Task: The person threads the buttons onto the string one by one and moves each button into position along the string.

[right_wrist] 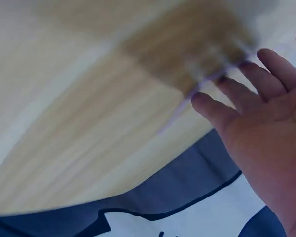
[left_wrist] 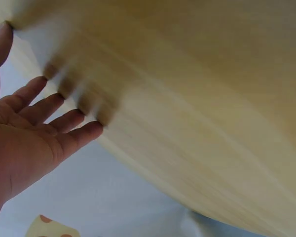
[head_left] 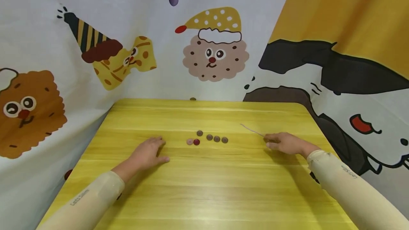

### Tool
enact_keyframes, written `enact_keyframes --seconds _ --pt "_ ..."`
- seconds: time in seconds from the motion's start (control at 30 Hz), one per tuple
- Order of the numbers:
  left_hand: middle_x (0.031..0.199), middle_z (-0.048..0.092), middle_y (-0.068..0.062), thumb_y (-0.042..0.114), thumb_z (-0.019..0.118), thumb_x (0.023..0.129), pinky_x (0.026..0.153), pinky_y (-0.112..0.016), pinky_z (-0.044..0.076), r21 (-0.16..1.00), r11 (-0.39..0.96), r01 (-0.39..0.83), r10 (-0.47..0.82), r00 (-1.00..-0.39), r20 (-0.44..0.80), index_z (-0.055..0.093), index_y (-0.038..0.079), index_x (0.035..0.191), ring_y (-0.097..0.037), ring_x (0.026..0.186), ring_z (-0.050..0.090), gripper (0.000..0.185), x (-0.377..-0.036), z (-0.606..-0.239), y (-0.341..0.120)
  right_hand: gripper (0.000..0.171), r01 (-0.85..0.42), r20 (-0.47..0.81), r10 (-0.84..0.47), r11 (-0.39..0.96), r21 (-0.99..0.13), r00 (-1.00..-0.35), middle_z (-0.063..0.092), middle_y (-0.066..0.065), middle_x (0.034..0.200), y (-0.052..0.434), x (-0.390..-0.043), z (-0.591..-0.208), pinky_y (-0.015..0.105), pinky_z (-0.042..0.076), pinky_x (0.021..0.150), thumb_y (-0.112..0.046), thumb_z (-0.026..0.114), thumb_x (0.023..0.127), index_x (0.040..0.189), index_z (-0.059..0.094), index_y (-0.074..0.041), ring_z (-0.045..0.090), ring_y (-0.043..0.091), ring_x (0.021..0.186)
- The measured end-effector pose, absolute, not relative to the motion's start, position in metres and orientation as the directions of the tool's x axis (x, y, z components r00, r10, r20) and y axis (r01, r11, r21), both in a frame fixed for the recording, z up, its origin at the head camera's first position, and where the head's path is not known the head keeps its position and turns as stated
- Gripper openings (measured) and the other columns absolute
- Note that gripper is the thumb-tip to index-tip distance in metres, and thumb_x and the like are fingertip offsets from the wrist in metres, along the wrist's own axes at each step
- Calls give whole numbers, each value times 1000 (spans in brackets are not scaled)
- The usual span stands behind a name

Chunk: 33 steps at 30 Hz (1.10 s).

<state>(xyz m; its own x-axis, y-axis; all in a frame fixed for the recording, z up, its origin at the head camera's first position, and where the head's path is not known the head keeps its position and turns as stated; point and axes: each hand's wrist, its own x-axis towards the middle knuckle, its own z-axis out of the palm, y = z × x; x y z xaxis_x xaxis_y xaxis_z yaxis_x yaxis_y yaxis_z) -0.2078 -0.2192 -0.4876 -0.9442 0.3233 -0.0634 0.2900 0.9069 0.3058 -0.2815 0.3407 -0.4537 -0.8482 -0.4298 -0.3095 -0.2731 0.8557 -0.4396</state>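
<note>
Several small round discs lie in a loose row mid-table: a pink one, a dark red one and brown ones, with one more brown disc just behind. My left hand rests palm down on the yellow table, fingers straight, a short way left of the discs and holding nothing; the left wrist view shows its spread fingers. My right hand lies flat to the right. A thin pale cord ends at its fingertips. In the blurred right wrist view the cord runs by the straight fingers.
The yellow wooden table is hemmed in by a cartoon-printed cloth backdrop at the back and on both sides. The cloth hangs close to the table's left and right edges.
</note>
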Motion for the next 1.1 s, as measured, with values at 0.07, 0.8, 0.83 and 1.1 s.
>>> enact_keyframes --seconds 0.07,0.8,0.83,1.1 --pt "161 48 -31 49 80 95 120 -65 41 302 913 275 312 -947 -80 57 -3 149 -52 148 47 79 -207 -486 -219 58 -263 -246 -392 864 -430 -886 60 24 153 330 -290 -450 64 48 112 -38 59 111 155 53 0 56 48 141" --pt "162 46 -31 47 78 97 121 -65 39 299 911 285 317 -946 -64 53 -4 151 -52 148 46 78 -207 -490 -217 36 -193 -161 -267 909 -371 -950 67 28 136 235 -353 -473 55 55 102 -18 55 112 140 58 4 66 43 124" --pt "162 46 -31 47 78 97 121 -65 39 296 911 287 319 -946 -64 53 -4 151 -52 148 46 78 -207 -491 -217 37 -193 -159 -271 902 -387 -949 66 29 138 234 -351 -475 56 54 103 -18 53 113 143 56 4 65 44 125" --pt "135 73 -17 39 81 97 104 -54 57 492 837 239 282 -959 -15 66 3 140 -37 123 70 58 -216 -473 -180 43 -292 -31 -387 743 -603 -922 71 23 128 214 -307 -469 46 58 87 -14 55 113 151 44 3 70 35 112"
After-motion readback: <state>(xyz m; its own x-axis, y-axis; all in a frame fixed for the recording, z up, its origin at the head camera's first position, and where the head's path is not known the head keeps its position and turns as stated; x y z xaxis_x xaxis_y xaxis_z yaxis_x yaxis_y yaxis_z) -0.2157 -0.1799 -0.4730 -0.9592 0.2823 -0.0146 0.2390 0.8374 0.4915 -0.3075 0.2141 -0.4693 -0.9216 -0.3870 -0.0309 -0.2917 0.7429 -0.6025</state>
